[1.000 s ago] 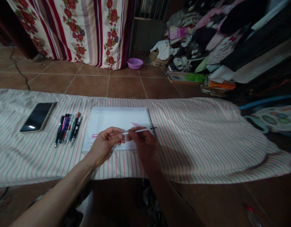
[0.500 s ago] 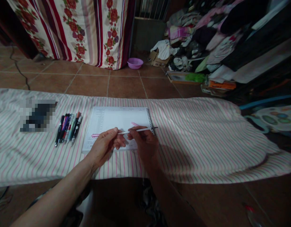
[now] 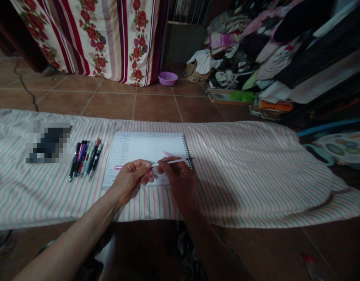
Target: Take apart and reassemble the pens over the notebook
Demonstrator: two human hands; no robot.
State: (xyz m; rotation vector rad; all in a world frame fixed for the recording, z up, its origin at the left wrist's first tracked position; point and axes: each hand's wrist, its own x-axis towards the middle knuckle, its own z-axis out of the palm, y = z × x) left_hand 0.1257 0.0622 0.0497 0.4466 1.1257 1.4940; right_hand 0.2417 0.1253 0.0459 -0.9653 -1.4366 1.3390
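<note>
Over a spiral-bound notebook (image 3: 155, 142), my two hands meet at a thin white pen refill (image 3: 178, 160) with a dark tip pointing right. My left hand (image 3: 133, 175) pinches its left end between thumb and fingers. My right hand (image 3: 181, 177) is closed around its middle. A pink pen part (image 3: 118, 168) shows at the left beside my left hand, and another pink pen part (image 3: 168, 154) pokes out above my right fingers. Whether these are held or lie on the page, I cannot tell. My hands cover the lower page.
Several pens (image 3: 85, 159) lie in a row left of the notebook. Farther left is a blurred dark object (image 3: 49, 143). A striped cloth (image 3: 250, 168) covers the low surface. Beyond stand a purple basin (image 3: 168, 79), a floral curtain (image 3: 109, 39) and heaped clothes (image 3: 226, 43).
My left fingers have shifted slightly right along the refill, so less of it shows between my hands. My left thumb has come down flatter. My right hand has barely moved.
</note>
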